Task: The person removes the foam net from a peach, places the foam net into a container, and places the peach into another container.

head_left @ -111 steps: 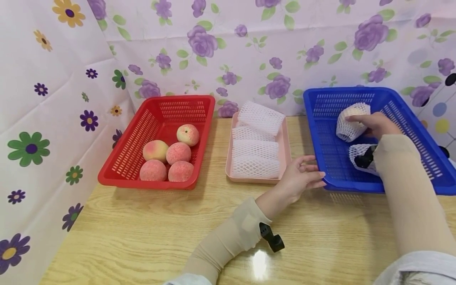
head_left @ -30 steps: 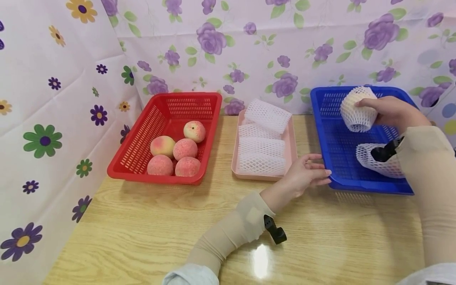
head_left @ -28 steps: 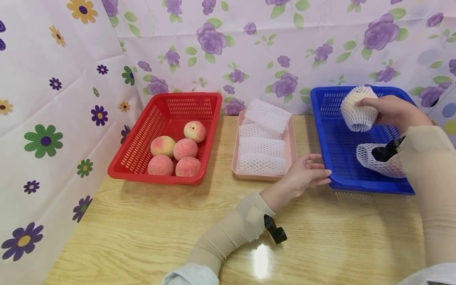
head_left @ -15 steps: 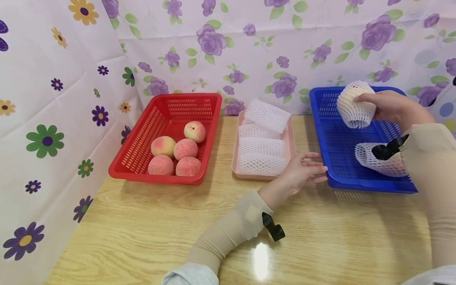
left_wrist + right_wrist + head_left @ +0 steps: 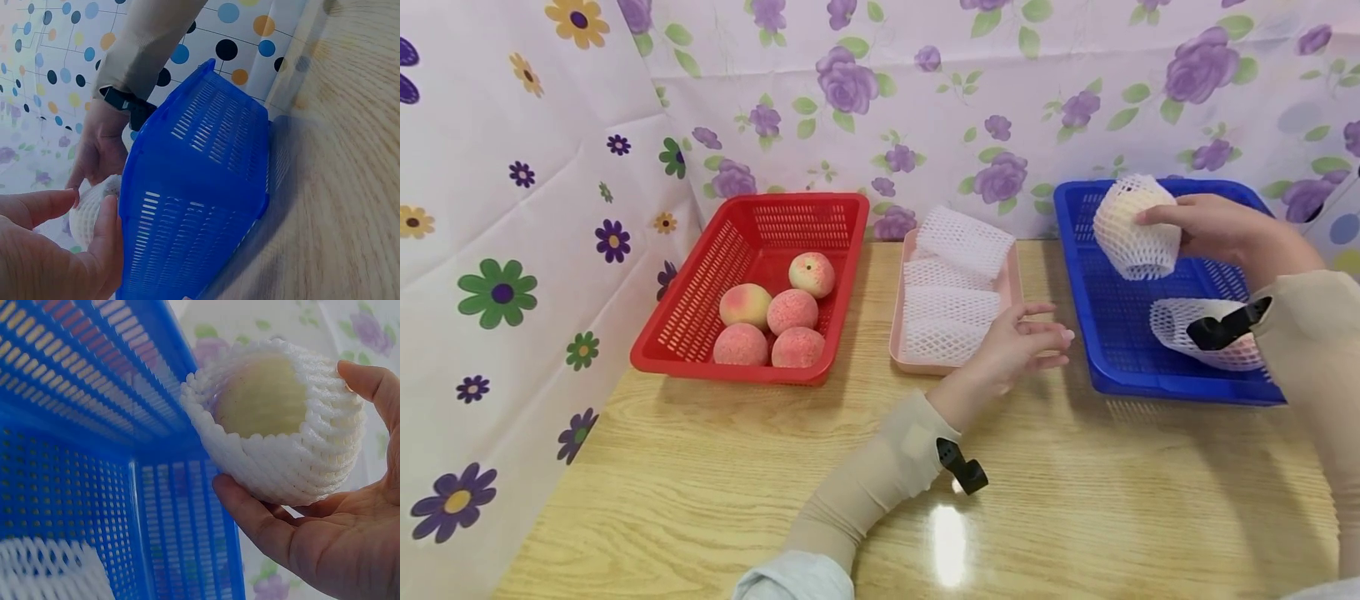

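On the wooden table [image 5: 1075,525], the blue basket [image 5: 1157,387] stands to your right, the red basket [image 5: 700,365] to your left and the pink tray [image 5: 917,367] between them. Your left hand [image 5: 1011,346] hovers just beside the blue basket, fingers loosely bent, holding nothing; your right hand [image 5: 1225,229] has thumb and fingers curled around a netted peach [image 5: 1138,233], raised over that basket's left side. Another netted fruit [image 5: 1176,323] lies inside, five bare peaches [image 5: 793,310] sit in the red basket, and foam nets [image 5: 955,312] lie in the tray. Whether the held net touches the rim is hard to tell in the dim wrist view; a light grip around its middle would probably best stop the peach slipping out
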`<state>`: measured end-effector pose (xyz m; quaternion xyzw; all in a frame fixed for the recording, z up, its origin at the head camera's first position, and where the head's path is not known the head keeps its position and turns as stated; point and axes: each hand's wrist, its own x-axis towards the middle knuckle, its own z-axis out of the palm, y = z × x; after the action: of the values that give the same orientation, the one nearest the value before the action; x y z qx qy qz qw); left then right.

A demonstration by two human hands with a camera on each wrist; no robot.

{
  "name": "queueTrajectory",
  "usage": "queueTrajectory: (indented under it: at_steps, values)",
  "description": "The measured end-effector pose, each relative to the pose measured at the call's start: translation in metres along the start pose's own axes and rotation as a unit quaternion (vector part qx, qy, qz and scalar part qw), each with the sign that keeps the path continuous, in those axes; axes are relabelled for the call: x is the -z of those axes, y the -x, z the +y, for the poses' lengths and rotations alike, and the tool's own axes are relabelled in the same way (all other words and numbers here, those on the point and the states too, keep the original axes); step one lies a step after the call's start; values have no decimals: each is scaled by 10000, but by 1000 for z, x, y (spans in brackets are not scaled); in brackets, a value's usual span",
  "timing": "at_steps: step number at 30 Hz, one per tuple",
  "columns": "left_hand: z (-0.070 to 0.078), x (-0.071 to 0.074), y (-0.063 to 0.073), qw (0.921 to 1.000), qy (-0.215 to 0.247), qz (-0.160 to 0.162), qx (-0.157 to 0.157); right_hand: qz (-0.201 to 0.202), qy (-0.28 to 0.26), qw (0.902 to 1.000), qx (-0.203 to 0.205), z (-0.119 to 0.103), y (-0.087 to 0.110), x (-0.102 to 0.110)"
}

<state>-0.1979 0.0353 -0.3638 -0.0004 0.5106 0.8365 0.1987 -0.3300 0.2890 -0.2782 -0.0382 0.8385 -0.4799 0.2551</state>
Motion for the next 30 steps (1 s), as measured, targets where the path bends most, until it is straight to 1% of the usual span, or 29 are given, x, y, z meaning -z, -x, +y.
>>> queueTrajectory:
  at_steps: [4,8,10,16,22,25,30]
  values:
    - [6,0,1,9999,82,25,-79,35,187,9997,162,-5,8,-18]
    - [14,1,3,9995,269,73,-113,-142,178,9987,462,-10,15,-33]
    - [18,1,4,9993,310,155,-140,-236,234,9975,616,-12,18,-39]
    - [28,3,7,9988,178,369,-252,-410,320,9941,949,-13,27,-51]
    - [29,5,10,9979,11,474,-440,-613,346,9922,1033,-15,35,-66]
    - [29,5,10,9977,60,471,-492,-656,432,9915,1041,-17,40,-74]
    - [29,5,9,9975,185,483,-478,-740,482,9899,1109,-20,45,-85]
